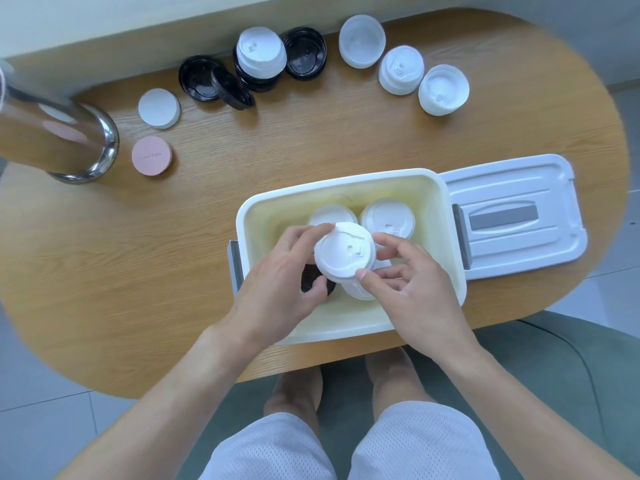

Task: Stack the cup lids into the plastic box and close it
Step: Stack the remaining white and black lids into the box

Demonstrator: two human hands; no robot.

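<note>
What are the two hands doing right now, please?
Left hand: holding the white lid stack.
Right hand: pinching the same stack.

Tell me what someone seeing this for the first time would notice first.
Both hands, left hand and right hand, hold a stack of white lids over the open plastic box near the table's front edge. The box lid lies to its right; more white and black lids line the far edge.

A person seen from above, with both forearms bare and no sleeves, watch or rings showing. The left hand (277,271) and right hand (412,289) are bare. Below the table (138,289) edge, white mesh shorts (346,448) with fine perforations cover the thighs; the knees are bare.
</note>
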